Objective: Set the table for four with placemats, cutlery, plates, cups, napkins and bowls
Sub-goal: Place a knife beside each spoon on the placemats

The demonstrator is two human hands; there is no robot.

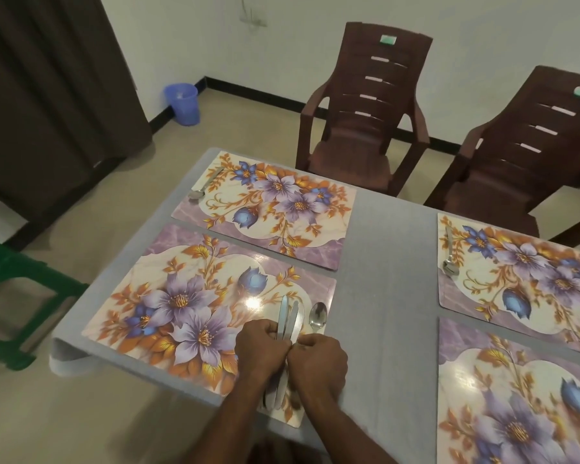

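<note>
— Which step is this?

— Cutlery, I'd say. Four mats are down on the bench and three of them have a spoon. No plates, cups, napkins or bowls in sight yet.

— And the hands?

— Both are over the near-left mat, at about 6 o'clock from where I stand. The left hand is curled round a bundle of knives, blades pointing to 12. The right hand is fisted just beside it, pinching at the same bundle, likely drawing one out.

— Next move?

— Probably free a single knife and lay it beside the spoon, which lies just at 3 o'clock of the blades. It calls for a steady hold, so the rest don't slide out.

— The room?

— Grey cloth on the bench. Two brown chairs at 12 to 1 o'clock, a blue bin by the wall at 11, dark curtain at 10, something green at 9.
</note>
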